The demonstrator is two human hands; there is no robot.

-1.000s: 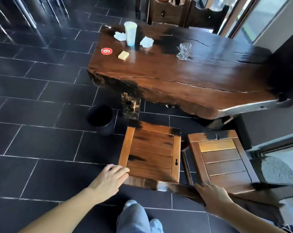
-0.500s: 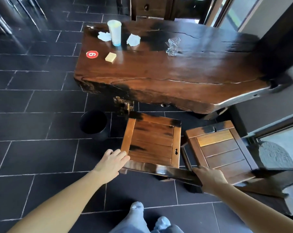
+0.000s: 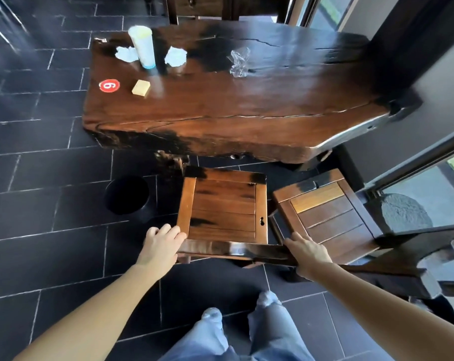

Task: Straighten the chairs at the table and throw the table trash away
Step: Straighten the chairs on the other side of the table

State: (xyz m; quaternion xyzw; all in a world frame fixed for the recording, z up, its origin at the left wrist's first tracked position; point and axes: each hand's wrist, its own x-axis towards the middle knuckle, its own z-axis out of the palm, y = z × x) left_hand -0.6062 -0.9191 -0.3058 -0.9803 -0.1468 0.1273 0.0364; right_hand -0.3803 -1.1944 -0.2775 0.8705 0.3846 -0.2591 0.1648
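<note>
Head camera looks down on a thick slab table (image 3: 246, 121) of dark, glossy wood with an uneven natural edge and a long crack. The step in hand, as I judge it, is squaring the left chair (image 3: 223, 204) to the table's near edge. Both hands hold its back rail: the left hand (image 3: 162, 241) curls round the left end and the right hand (image 3: 308, 252) wraps the right end. An even push from both should slide the slatted seat in straight and keep it off the right chair (image 3: 330, 220), which sits skewed just beside it. Heavy wood may scrape on smooth black tile, so a slight lift would help. A round black bin (image 3: 126, 195) stands on the floor left of the chair, handy for the trash. On the far left of the table stands a tall translucent cup (image 3: 142, 46), with a crumpled clear wrapper (image 3: 238, 61) off to its right. A crumpled left napkin (image 3: 126, 52) and right napkin (image 3: 175, 56), both white, flank the cup. Nearer lie a round red sticker (image 3: 109, 85) and a small pale yellow block (image 3: 141, 87).
</note>
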